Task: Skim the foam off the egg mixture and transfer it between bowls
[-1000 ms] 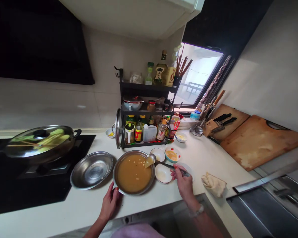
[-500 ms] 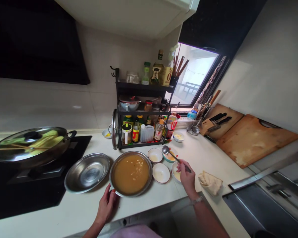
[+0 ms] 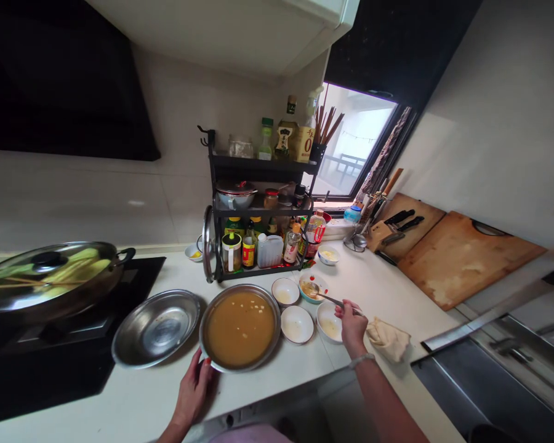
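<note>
My right hand [image 3: 353, 323] is closed round the handle of a metal spoon [image 3: 331, 299]. The spoon's head dips into a small patterned bowl [image 3: 308, 299] with orange-yellow contents. At the near left rim of a round metal basin [image 3: 203, 346], my left hand [image 3: 194, 381] grips the edge with its fingers. Brown liquid [image 3: 240, 329] with pale bits floating in it fills the basin. Three white bowls stand between the basin and my right hand: one at the back [image 3: 285, 291], one in front [image 3: 297, 325] and one by my right wrist [image 3: 329, 322].
An empty metal basin [image 3: 159, 326] lies left of the full one. A lidded pan [image 3: 50, 277] sits on the black stove. Behind stands a black rack [image 3: 263, 212] with bottles. To the right are a folded cloth [image 3: 388, 339], a cutting board [image 3: 461, 258] and a sink [image 3: 480, 375].
My right hand has lowered the spoon, so its head has gone from above the patterned bowl down into it. My left hand stays at the basin's rim. The view has shifted slightly.
</note>
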The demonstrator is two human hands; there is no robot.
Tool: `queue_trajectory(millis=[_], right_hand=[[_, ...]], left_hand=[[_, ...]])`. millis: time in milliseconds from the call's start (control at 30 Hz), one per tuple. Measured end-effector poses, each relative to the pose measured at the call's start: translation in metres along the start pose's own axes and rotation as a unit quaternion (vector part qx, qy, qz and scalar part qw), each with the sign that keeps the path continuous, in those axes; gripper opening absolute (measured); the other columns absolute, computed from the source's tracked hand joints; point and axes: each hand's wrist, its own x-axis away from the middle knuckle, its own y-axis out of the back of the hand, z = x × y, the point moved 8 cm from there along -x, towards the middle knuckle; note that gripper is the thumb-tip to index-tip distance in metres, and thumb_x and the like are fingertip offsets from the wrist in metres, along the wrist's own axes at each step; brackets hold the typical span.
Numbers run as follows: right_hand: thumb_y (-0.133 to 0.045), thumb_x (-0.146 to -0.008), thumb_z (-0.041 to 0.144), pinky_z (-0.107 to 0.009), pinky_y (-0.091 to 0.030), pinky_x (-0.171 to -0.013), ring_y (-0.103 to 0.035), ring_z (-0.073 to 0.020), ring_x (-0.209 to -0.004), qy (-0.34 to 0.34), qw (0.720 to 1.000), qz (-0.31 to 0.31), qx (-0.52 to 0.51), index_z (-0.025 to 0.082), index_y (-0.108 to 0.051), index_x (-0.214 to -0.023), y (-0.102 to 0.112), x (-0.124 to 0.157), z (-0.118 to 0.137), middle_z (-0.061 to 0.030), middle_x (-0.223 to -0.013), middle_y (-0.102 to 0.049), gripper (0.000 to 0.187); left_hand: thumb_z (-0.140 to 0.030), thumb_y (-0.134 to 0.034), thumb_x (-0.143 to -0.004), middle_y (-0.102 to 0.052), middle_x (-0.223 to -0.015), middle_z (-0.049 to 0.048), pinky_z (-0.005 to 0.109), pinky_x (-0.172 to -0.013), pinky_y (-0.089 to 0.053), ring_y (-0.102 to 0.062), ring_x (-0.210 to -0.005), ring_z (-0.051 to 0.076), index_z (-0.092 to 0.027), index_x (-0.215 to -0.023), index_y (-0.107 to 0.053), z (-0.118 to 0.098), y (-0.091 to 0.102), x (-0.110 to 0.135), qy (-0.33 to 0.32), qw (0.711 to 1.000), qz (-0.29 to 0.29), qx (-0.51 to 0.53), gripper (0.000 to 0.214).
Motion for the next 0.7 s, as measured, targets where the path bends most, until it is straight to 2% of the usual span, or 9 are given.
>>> queue_trajectory(millis=[200,400,567,700], right_hand=[[-0.067,-0.061,0.044,-0.023,-0.052,-0.043,-0.062,-0.0146,-0.046,-0.008,0.999,-0.036,-0.039,0.014,-0.060,-0.079,0.013,-0.006,0.008,0.0012,-0.053,-0.063,0.035],[-0.069,-0.060,0.042,-0.023,-0.049,-0.041,-0.061,-0.0143,-0.045,-0.010,0.998,-0.027,-0.054,0.013,-0.060,-0.076,0.016,0.001,0.026,0.0009,-0.053,-0.062,0.034],[-0.071,-0.061,0.040,-0.022,-0.047,-0.041,-0.060,-0.0142,-0.046,-0.020,0.997,0.031,-0.063,0.013,-0.062,-0.078,0.006,0.020,0.046,-0.0010,-0.053,-0.063,0.033],[-0.071,-0.064,0.038,-0.022,-0.045,-0.042,-0.056,-0.0127,-0.045,-0.041,0.991,0.102,-0.073,0.014,-0.063,-0.081,-0.013,0.047,0.055,-0.0016,-0.055,-0.064,0.031]], left_hand=[[-0.070,-0.046,-0.072,-0.071,-0.071,0.0045,0.030,-0.064,-0.053,-0.066,-0.067,0.022,-0.011,-0.122,-0.057,-0.013,0.004,0.001,-0.010,1.000,-0.015,-0.005,0.078],[-0.070,-0.045,-0.073,-0.071,-0.071,0.0042,0.031,-0.067,-0.052,-0.066,-0.069,0.022,-0.009,-0.126,-0.052,-0.005,0.001,0.001,0.001,1.000,-0.001,0.002,0.081],[-0.071,-0.045,-0.073,-0.067,-0.062,0.0005,0.032,-0.066,-0.051,-0.064,-0.061,0.021,-0.007,-0.128,-0.049,0.000,-0.001,0.002,0.007,1.000,-0.001,0.015,0.085],[-0.069,-0.046,-0.074,-0.069,-0.068,0.0022,0.031,-0.067,-0.051,-0.063,-0.062,0.020,-0.007,-0.129,-0.048,-0.002,-0.003,0.002,0.009,1.000,0.004,0.021,0.083]])
